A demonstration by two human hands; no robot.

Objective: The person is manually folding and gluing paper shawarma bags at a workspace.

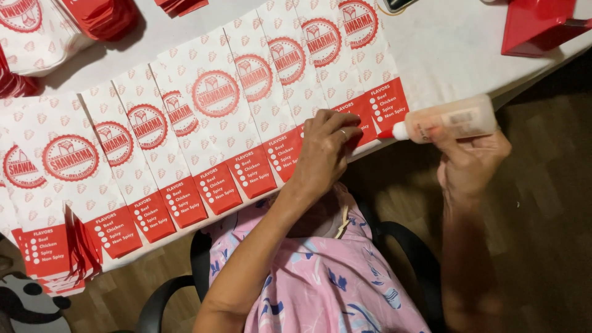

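The right hand grasped a glue bottle, nozzle pointed at the red edge of the end paper bag. The left hand, fingers curled and holding nothing, pressed that edge down. Overlapping bags lay fanned across the white desk, above a black chair.

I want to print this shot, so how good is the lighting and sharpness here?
Head view: even light on the white table, no glare on the row of paper bags, print sharp; soft shadow under the left hand; the glue bottle in the right hand looks slightly soft; the floor lower right falls dark.
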